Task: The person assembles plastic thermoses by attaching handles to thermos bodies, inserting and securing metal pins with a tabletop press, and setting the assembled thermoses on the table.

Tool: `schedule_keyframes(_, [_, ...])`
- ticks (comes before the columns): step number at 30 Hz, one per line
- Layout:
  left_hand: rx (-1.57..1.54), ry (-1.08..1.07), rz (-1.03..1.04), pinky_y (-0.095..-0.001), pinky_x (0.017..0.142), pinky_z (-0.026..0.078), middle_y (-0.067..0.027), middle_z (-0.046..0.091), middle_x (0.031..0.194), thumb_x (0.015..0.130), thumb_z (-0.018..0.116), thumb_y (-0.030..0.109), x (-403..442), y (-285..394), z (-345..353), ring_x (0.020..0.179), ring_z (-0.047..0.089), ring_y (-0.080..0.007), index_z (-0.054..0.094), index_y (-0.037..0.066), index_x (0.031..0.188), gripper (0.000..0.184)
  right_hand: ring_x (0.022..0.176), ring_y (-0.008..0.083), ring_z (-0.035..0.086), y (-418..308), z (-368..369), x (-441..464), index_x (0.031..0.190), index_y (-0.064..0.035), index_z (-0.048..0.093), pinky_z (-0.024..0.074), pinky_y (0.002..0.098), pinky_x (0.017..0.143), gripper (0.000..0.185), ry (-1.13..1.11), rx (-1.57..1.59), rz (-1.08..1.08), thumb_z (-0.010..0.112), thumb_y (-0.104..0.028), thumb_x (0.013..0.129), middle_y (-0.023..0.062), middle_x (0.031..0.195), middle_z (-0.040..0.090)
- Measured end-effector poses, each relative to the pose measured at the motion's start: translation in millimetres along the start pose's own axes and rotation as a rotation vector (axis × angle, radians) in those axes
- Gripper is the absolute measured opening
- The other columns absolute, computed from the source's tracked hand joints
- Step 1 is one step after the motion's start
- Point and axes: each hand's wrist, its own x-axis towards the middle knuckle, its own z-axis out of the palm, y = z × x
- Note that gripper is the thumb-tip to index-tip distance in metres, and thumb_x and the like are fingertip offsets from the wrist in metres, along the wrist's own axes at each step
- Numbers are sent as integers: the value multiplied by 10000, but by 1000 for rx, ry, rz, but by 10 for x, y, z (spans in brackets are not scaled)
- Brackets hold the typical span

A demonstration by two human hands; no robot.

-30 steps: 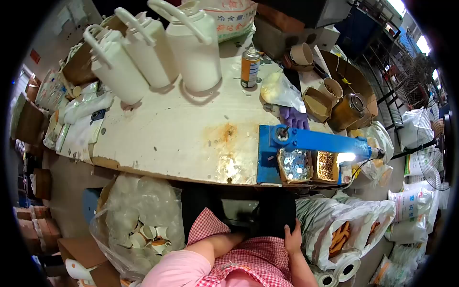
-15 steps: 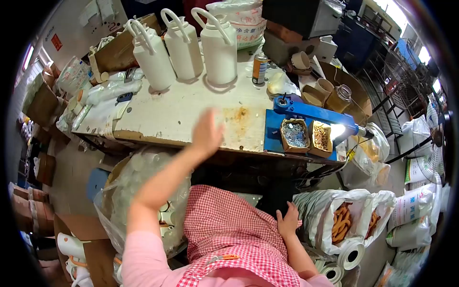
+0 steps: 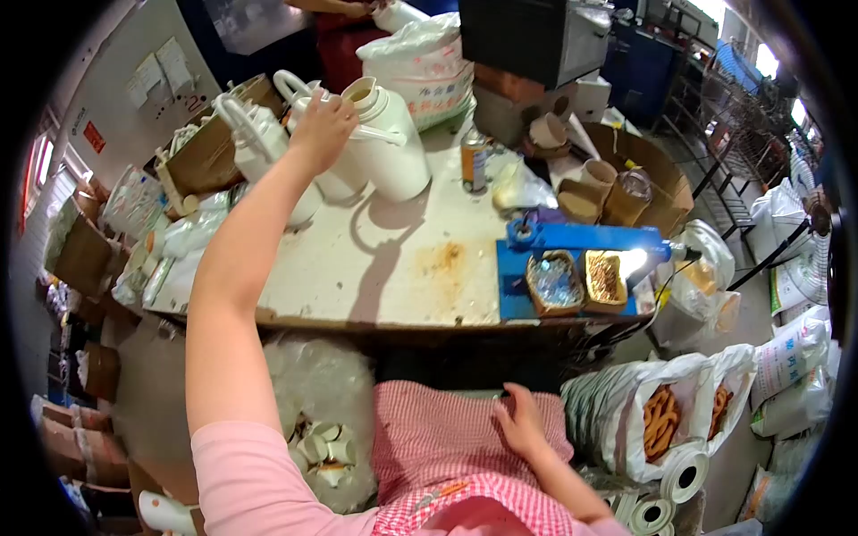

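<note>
At the back of the worktable, my left hand is closed at the handle of a white plastic jug, whose open mouth faces up. The jug leans slightly; its base is close to or on the tabletop. Two similar white jugs stand to its left: one partly behind my hand and forearm, and another farther left. My right hand lies on the red checked apron over my lap, fingers apart, holding nothing.
A blue hand press with two small boxes of metal bits occupies the table's right side. Behind are a spray can and a white sack. Bags of orange-brown rings stand right of my lap. Another person's arm shows at the top.
My left hand has reached from above the table's front edge to the rightmost jug, which now leans with its handle swung left. The view has shifted. My right hand stays on the apron.
</note>
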Motion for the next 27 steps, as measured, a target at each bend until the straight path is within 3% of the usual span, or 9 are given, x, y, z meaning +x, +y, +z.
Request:
schedule_keyframes(6, [-397,107,-320,-434,676,507,-84,652,832,826,749,283,-1070,168,-1234,786,670,-294,595,105,913,251,1158,353,596,-621,437,572,1404,7,440,478,417,1020,656,-141,293,-200,757,-231,881,223,1276,582])
schedule_keyframes(9, [-418,6,-633,-467,617,486,-148,649,796,872,737,295,-1534,136,-2202,747,657,-355,610,64,912,267,1384,399,379,-878,581,752,1515,55,230,312,439,1163,886,26,412,-126,750,-299,892,293,1489,367])
schedule_keyframes(12, [-747,-356,-854,-405,632,469,-177,647,746,919,703,271,-2105,220,-2701,686,618,-354,637,12,927,267,1346,311,419,-1185,411,644,1507,45,249,363,406,1121,894,124,806,-48,770,-331,884,226,1452,408])
schedule_keyframes(15, [-1105,-490,-1093,-325,625,434,-69,601,707,933,688,245,-2595,525,-2789,665,518,-142,640,-9,920,258,1203,268,544,-979,251,392,1447,39,343,457,368,1020,813,13,988,131,819,-216,839,187,1329,530])
schedule_keyframes(17, [-1298,-586,-1108,-311,628,428,-36,585,718,934,686,248,-3000,941,-2511,693,503,-101,650,-12,929,263,1079,229,623,-625,159,267,1369,15,476,508,333,942,572,163,562,2,754,-77,878,163,1229,617])
schedule_keyframes(19, [-1378,-741,-1088,-340,638,441,-46,585,704,915,703,232,-3301,1461,-2207,681,541,-140,651,-21,917,258,1082,214,618,-476,-76,93,1353,5,507,506,325,939,519,19,734,337,734,-69,893,152,1212,633])
schedule_keyframes(22, [-1123,-925,-1044,-389,742,475,-91,664,889,925,675,227,-3303,2310,-2188,825,622,-240,660,-4,981,238,1086,192,607,108,-154,-151,1314,29,537,500,315,939,459,43,533,238,724,-86,911,140,1192,640])
schedule_keyframes(24, [-927,-192,-850,-421,911,467,-152,647,1144,939,640,228,-3265,2677,-2264,1051,601,-348,649,20,1117,274,1105,198,594,185,-233,-282,1315,31,543,484,321,963,457,58,591,327,722,-108,918,131,1200,634])
schedule_keyframes(27, [-1339,-213,-986,-422,1035,415,-166,585,1282,946,619,201,-3242,3111,-2388,1194,542,-343,605,34,1239,338,1144,234,579,178,-346,-176,1336,-20,558,466,356,994,472,22,413,306,728,-137,911,141,1244,615])
